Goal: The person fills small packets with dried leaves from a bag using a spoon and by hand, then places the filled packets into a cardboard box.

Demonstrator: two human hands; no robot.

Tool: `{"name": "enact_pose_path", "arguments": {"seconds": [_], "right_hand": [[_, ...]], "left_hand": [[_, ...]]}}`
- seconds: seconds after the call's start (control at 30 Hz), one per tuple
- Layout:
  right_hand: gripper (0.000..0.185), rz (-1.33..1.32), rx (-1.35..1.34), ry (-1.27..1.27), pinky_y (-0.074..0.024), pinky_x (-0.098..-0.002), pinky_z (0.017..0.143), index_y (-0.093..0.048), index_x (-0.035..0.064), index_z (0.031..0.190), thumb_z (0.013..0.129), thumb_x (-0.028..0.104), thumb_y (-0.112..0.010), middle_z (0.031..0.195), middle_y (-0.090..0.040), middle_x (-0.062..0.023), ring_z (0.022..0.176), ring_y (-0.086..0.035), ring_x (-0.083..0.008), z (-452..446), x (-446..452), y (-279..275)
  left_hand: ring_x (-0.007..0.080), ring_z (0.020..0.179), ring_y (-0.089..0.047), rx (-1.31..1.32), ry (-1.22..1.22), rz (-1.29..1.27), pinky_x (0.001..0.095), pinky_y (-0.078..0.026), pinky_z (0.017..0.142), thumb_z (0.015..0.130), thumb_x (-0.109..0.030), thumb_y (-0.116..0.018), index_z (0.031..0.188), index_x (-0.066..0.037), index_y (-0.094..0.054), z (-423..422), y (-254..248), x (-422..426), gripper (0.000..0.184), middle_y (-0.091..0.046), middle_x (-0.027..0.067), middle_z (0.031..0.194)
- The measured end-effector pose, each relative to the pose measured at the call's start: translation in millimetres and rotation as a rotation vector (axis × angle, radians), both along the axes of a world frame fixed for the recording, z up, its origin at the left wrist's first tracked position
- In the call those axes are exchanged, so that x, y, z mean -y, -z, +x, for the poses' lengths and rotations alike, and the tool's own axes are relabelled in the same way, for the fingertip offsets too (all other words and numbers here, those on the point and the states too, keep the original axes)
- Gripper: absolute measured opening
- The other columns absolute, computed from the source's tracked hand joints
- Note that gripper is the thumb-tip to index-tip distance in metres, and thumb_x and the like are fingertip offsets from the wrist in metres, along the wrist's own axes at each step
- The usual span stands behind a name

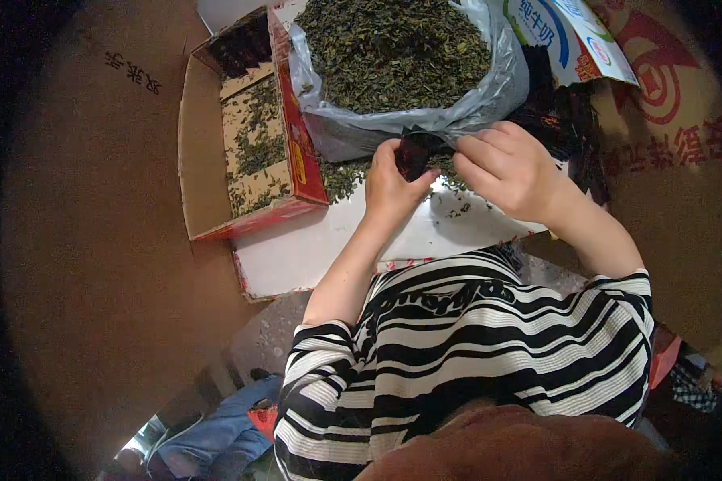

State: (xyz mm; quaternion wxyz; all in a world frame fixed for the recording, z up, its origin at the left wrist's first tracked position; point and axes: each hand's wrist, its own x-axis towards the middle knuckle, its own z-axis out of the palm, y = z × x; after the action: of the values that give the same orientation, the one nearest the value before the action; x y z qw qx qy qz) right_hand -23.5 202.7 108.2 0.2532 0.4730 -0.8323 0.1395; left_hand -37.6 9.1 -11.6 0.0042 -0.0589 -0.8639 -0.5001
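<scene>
My left hand (389, 191) is wrapped around a small dark pouch (413, 158), which it holds upright with the mouth facing up. Just to the right, my right hand (512, 172) is closed with its fingertips pinched together near the pouch's mouth. What those fingertips hold is hidden. Beyond both hands stands a clear plastic bag (341, 132), rolled open and heaped with dried tea leaves (397, 56). Loose leaves lie on the white board (305, 248) beneath my hands.
A red-sided cardboard box (303, 156) on the left holds scattered leaves and dark pouches at its far end. More dark pouches (549, 124) pile up on the right, beside a milk carton panel (569, 36). Another person's jeans (217, 433) show at lower left.
</scene>
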Motion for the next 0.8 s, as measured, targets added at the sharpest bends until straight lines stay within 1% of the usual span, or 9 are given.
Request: {"name": "enact_pose_path", "arguments": {"seconds": [0.07,0.13,0.23,0.27,0.37,0.4,0.53,0.63,0.8], "right_hand": [[0.027,-0.017,-0.019,0.008,-0.0483,-0.0376,0.067,-0.060,-0.0051,0.091,0.064,-0.002,-0.064,0.094,-0.061,-0.0162,0.075,-0.059,-0.0291,0.7,-1.9,-2.0],[0.027,-0.025,-0.030,0.015,-0.0482,-0.0373,0.066,-0.060,-0.0055,0.091,0.064,-0.003,-0.064,0.094,-0.061,-0.0163,0.076,-0.059,-0.0292,2.1,-5.1,-1.8],[0.027,-0.244,0.008,0.163,-0.0490,-0.0371,0.069,-0.060,-0.0028,0.093,0.066,-0.008,-0.061,0.091,-0.062,-0.0153,0.079,-0.060,-0.0311,3.3,-12.7,3.9],[0.027,-0.245,0.009,0.163,-0.0490,-0.0371,0.069,-0.060,-0.0028,0.093,0.066,-0.008,-0.061,0.091,-0.062,-0.0153,0.079,-0.060,-0.0311,2.4,-14.2,5.7],[0.030,-0.357,0.056,0.314,-0.0496,-0.0370,0.073,-0.061,0.0001,0.095,0.068,-0.012,-0.059,0.089,-0.062,-0.0146,0.082,-0.062,-0.0322,-4.6,-18.8,12.1],[0.030,-0.357,0.056,0.312,-0.0496,-0.0370,0.073,-0.061,0.0001,0.095,0.068,-0.012,-0.059,0.089,-0.062,-0.0146,0.082,-0.062,-0.0322,-7.3,-21.3,16.5],[0.033,-0.353,0.151,0.417,-0.0501,-0.0374,0.076,-0.062,0.0020,0.097,0.068,-0.014,-0.058,0.090,-0.063,-0.0147,0.086,-0.062,-0.0333,-18.0,-28.4,32.3],[0.031,-0.252,0.090,0.504,-0.0506,-0.0385,0.075,-0.061,0.0020,0.095,0.067,-0.013,-0.058,0.092,-0.064,-0.0150,0.086,-0.063,-0.0331,-23.1,-27.3,32.9],[0.031,-0.156,-0.005,0.489,-0.0506,-0.0398,0.074,-0.061,0.0033,0.094,0.067,-0.010,-0.057,0.093,-0.064,-0.0149,0.087,-0.062,-0.0338,-38.4,-18.6,44.3]], "left_hand": [[0.0301,0.094,-0.059,0.071,0.013,0.064,0.0369,-0.048,0.083,0.063,-0.026,-0.083,0.114,0.001,-0.048,0.3,2.2,-0.2,0.067,-0.058,0.0167,0.104],[0.0300,0.095,-0.059,0.055,0.010,0.088,0.0367,-0.047,0.084,0.063,-0.026,-0.083,0.114,0.001,-0.048,1.8,7.7,1.4,0.067,-0.058,0.0168,0.105],[0.0296,0.097,-0.058,0.024,0.005,0.135,0.0364,-0.047,0.085,0.064,-0.025,-0.083,0.115,0.001,-0.048,4.7,14.3,4.8,0.068,-0.057,0.0170,0.106],[0.0298,0.097,-0.058,-0.011,0.032,0.138,0.0364,-0.047,0.085,0.064,-0.025,-0.083,0.116,0.001,-0.047,7.1,12.9,7.9,0.068,-0.057,0.0172,0.107],[0.0300,0.098,-0.058,-0.079,0.085,0.143,0.0362,-0.047,0.086,0.064,-0.025,-0.083,0.117,0.001,-0.047,11.5,15.5,15.4,0.069,-0.056,0.0175,0.109],[0.0301,0.099,-0.058,-0.063,0.069,0.140,0.0362,-0.047,0.086,0.064,-0.025,-0.084,0.117,0.001,-0.047,11.2,25.9,17.6,0.069,-0.056,0.0176,0.109],[0.0301,0.099,-0.058,-0.041,0.051,0.133,0.0362,-0.047,0.085,0.063,-0.025,-0.084,0.117,0.000,-0.047,10.5,37.0,19.5,0.070,-0.056,0.0178,0.110],[0.0298,0.097,-0.059,-0.055,0.066,0.132,0.0361,-0.047,0.084,0.063,-0.026,-0.084,0.117,0.000,-0.046,14.9,36.5,20.3,0.071,-0.057,0.0175,0.108],[0.0277,0.091,-0.060,0.002,0.073,0.147,0.0356,-0.048,0.082,0.063,-0.026,-0.085,0.117,0.000,-0.046,15.0,35.0,15.2,0.071,-0.059,0.0156,0.101]]}}
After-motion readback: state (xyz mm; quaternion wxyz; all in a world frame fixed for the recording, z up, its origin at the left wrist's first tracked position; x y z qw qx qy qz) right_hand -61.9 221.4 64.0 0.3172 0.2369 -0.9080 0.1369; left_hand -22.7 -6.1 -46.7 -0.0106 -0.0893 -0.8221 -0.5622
